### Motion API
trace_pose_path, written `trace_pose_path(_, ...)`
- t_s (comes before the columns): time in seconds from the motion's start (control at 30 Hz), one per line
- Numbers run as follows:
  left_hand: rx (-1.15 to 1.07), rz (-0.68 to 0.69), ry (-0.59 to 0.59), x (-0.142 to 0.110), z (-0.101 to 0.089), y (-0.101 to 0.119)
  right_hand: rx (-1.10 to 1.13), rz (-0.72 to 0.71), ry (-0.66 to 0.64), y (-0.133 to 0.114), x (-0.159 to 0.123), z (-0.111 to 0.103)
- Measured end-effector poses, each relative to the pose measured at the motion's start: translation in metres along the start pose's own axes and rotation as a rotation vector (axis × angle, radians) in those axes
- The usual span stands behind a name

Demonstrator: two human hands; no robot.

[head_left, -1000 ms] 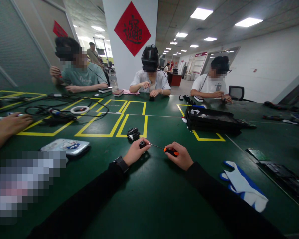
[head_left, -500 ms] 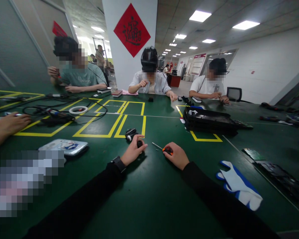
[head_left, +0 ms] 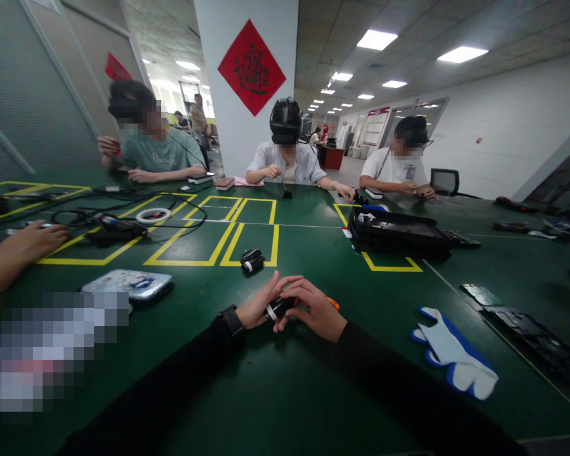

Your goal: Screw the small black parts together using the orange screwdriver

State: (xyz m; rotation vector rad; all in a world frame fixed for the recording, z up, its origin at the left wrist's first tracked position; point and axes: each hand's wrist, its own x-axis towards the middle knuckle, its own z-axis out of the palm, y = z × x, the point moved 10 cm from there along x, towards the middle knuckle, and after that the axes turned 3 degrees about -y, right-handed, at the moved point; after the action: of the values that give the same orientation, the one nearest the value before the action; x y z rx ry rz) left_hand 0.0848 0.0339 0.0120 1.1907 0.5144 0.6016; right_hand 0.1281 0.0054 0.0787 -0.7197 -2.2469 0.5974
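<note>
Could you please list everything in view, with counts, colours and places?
table: one, green, foreground
tape: several outlines, yellow, table
held piece: one, black, white-banded, centre
dark bundle: one, black, mid-table
orange item: one, orange, centre, half-hidden
phone-like device: one, pale, printed, left
cables: several, black, left
ring: one, white, left
casing: at least one, black, right
board: one, green, right
panel: one, black, right
gloves: count unclear, white-blue, right
pillar: one, white, background
diamond sign: one, red, on pillar
seated co-workers: three, green or white tops, across
co-worker's hand: one, bare, left
sleeves: two, black, foreground
left hand: one, bare, centre
right hand: one, bare, centre
</note>
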Motion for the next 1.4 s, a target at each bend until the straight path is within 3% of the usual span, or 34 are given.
trace_pose_path(0.2,0.331,0.147,0.239,-0.004,-0.036,0.018,-0.029,0.088,0.198,0.019,-0.009,-0.027)
trace_pose_path(0.4,0.354,0.223,0.343,-0.003,-0.044,0.021,-0.196,0.046,0.095,0.004,-0.001,-0.013)
trace_pose_path(0.47,0.319,0.271,0.377,-0.005,-0.048,0.026,-0.256,0.058,0.091,0.005,0.002,-0.019)
trace_pose_path(0.57,0.450,0.395,0.535,-0.016,-0.064,0.043,-0.324,0.141,0.149,0.027,0.000,-0.056)
trace_pose_path(0.63,0.701,0.410,0.582,-0.019,-0.064,0.052,-0.356,0.287,0.227,0.063,-0.011,-0.101)
trace_pose_path(0.7,0.934,0.419,0.542,-0.016,-0.053,0.056,-0.409,0.486,0.263,0.109,-0.034,-0.150)
trace_pose_path(0.83,1.233,0.473,0.440,-0.004,-0.026,0.058,-0.585,0.810,0.551,0.182,-0.119,-0.254)
trace_pose_path(0.9,1.307,0.459,0.403,0.004,-0.020,0.056,-0.660,0.923,0.591,0.208,-0.164,-0.284)
trace_pose_path(1.0,1.342,0.425,0.343,0.015,-0.019,0.050,-0.742,1.017,0.567,0.237,-0.216,-0.304)
trace_pose_path(1.1,1.323,0.407,0.327,0.020,-0.026,0.046,-0.782,1.062,0.611,0.250,-0.248,-0.312)
trace_pose_path(1.2,1.317,0.402,0.328,0.021,-0.032,0.044,-0.770,1.062,0.635,0.253,-0.256,-0.311)
trace_pose_path(1.4,1.293,0.380,0.327,0.020,-0.037,0.042,-0.813,0.984,0.603,0.248,-0.240,-0.315)
